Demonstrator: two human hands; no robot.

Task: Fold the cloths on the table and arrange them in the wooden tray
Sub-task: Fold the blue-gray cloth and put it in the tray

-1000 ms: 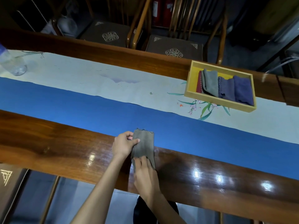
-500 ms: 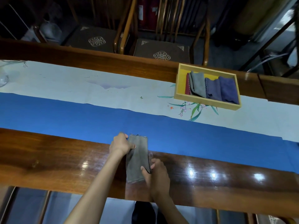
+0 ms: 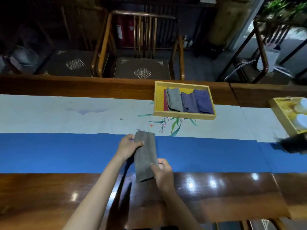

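A folded grey cloth [image 3: 145, 153], a narrow strip, is held lifted over the blue runner. My left hand [image 3: 128, 145] pinches its upper left edge. My right hand [image 3: 163, 173] grips its lower right side. The wooden tray [image 3: 182, 116] with a yellow floor stands at the far side of the table. Inside it several folded cloths lean in a row: a red one [image 3: 165, 102], a grey one [image 3: 174, 101] and two purple-blue ones [image 3: 197, 102].
A blue runner [image 3: 66, 151] and a pale painted runner [image 3: 66, 113] cover the glossy wooden table [image 3: 49, 196]. A second tray with white cups [image 3: 292, 113] and a dark object [image 3: 295, 143] sit at the right. Wooden chairs [image 3: 141, 47] stand behind the table.
Both hands have lifted the folded grey cloth off the table's near edge and carried it forward, over the blue runner. The camera view has tilted up and shifted right.
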